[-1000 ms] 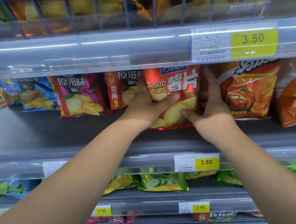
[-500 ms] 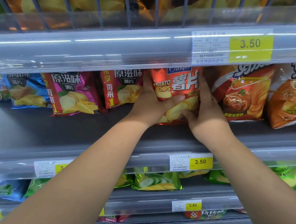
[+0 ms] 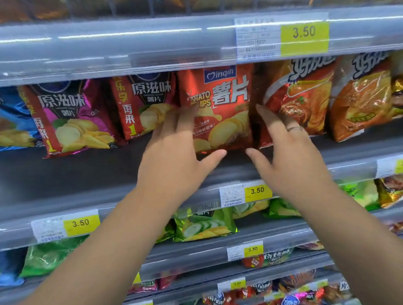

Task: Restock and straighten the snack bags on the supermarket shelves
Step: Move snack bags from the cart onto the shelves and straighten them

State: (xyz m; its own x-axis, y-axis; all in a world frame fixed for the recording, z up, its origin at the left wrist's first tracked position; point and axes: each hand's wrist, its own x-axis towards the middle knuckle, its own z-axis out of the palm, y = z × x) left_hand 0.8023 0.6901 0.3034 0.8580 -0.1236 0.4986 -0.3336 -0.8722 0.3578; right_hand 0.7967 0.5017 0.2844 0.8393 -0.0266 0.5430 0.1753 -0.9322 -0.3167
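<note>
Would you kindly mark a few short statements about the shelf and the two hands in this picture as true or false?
1. The red potato chips bag stands between the left hand and the right hand. True.
2. The right hand grips the bag by its top edge. False: its fingers are straight, low beside the bag's right side.
3. A ring shows on the right hand. True.
4. The price tag above the bag reads 5.00. False: it reads 3.50.
5. The green cucumber bag shares the red bag's shelf. False: it sits one shelf lower.
</note>
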